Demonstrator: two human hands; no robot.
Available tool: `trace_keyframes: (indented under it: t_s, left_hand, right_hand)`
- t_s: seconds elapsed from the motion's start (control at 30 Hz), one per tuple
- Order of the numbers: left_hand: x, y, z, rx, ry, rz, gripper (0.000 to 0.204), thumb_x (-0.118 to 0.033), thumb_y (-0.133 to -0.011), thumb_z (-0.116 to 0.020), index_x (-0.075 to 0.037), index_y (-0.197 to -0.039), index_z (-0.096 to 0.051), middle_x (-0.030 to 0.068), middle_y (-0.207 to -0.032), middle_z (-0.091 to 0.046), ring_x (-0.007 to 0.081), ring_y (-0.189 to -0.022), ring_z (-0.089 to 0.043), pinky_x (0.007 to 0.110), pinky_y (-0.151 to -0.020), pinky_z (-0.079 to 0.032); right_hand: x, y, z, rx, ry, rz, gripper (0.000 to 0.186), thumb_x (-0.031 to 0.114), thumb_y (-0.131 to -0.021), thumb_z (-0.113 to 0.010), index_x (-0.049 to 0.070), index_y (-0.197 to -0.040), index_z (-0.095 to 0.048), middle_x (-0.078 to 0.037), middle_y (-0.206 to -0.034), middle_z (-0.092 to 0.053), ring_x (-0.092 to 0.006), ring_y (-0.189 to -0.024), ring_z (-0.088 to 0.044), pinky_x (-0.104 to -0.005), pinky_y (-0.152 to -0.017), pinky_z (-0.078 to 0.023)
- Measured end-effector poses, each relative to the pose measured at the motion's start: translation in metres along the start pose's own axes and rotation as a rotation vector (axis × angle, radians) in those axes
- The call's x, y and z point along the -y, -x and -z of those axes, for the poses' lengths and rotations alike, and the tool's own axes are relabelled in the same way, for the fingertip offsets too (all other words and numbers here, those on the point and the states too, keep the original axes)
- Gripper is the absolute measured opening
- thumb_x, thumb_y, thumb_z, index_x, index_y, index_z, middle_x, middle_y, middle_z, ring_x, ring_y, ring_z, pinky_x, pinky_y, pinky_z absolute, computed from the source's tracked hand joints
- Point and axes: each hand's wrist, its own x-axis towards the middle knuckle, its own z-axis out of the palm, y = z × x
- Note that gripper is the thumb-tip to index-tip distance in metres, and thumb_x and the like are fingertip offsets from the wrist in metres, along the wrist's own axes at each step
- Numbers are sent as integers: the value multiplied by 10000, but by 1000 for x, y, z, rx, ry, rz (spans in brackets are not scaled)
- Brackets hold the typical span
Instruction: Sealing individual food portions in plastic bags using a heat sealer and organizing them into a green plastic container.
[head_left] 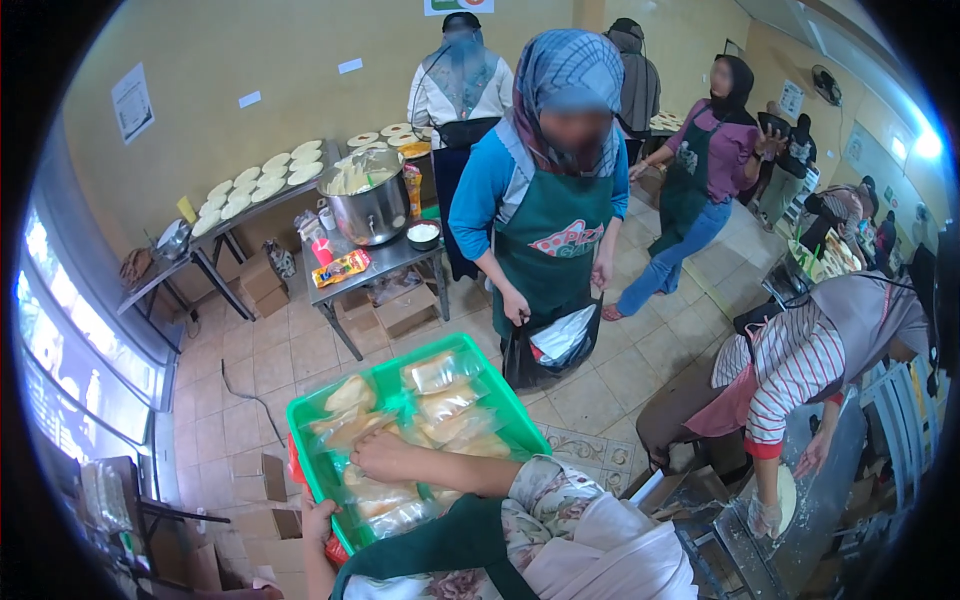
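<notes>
Crate: green plastic crate [500,400] sits in the lower middle of the frame, carried off the floor rather than resting on any counter, and tilted slightly toward the lower left.
Contents: clear bags of flatbread [440,405] lie loosely heaped inside, filling it almost to the rim; the high walls keep the slippery bags from sliding out.
Left hand: the left hand [318,520] is at the crate's lower-left corner, fingers curled on the rim, apparently bearing its weight from that side.
Right hand: the right hand [385,455] lies over the crate, palm down, fingers loosely bent on a bag in the pile; whether it pinches the bag or only presses it I cannot tell.
Sleeve: a floral sleeve [545,500] comes in from the lower right, so the right arm crosses above the crate's near edge.
Position to hands: the crate lies between the two hands, one touching its rim, the other touching its load.
Person ahead: just beyond the crate's far edge stands a person in a green apron [550,240], holding a black bag [555,345] open with both hands, mouth turned toward the crate.
Background: a steel pot [370,205] stands on a counter [390,262] in the upper middle; rounds of dough [265,185] cover another to its left.
</notes>
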Motion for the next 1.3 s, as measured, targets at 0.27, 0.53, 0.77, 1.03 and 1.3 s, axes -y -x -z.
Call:
trace_keyframes:
  t_s: [0.27, 0.53, 0.77, 1.03, 1.3]
  left_hand:
    - [-1, 1, -1, -94, 1, 77, 579, 65, -576, -467, -51, -1143, -441, 40, -770, -555, 134, -564, -520, 249, -511, -445]
    - [-4, 4, -2, -47, 17, 46, 536, 52, -583, -474, -43, -1110, -453, 46, -733, -555, 145, -571, -524, 260, -523, -442]
    - [-6, 6, -6, -88, -6, 25, 509, 46, -587, -484, -35, -1089, -453, 56, -735, -554, 147, -569, -523, 262, -530, -446]
    - [1, 4, -3, -127, -27, 83, 458, 46, -582, -487, -29, -1033, -445, 56, -734, -546, 146, -567, -522, 262, -522, -445]
    - [3, 2, 0, -80, 8, 56, 505, 49, -574, -469, -48, -1068, -436, 48, -752, -539, 143, -573, -518, 250, -518, -437]
  right_hand:
    - [-2, -1, -2, 7, -23, 9, 252, 202, -698, -583, 36, -888, -588, -143, -932, -588, -281, -908, -570, -383, -765, -436]
    - [-2, -3, -8, 5, -53, 19, 277, 221, -689, -608, 36, -894, -582, -139, -925, -590, -277, -908, -570, -382, -764, -435]
    - [-5, -3, -6, 12, -65, 34, 289, 232, -687, -616, 39, -899, -581, -137, -928, -586, -277, -917, -565, -386, -764, -436]
    - [-6, -4, -10, 37, -41, 37, 263, 207, -713, -573, 35, -911, -583, -151, -964, -580, -281, -941, -560, -380, -787, -431]
    - [-7, -9, -9, 100, -91, 6, 264, 173, -740, -518, 17, -951, -549, -171, -945, -586, -307, -908, -572, -404, -788, -437]
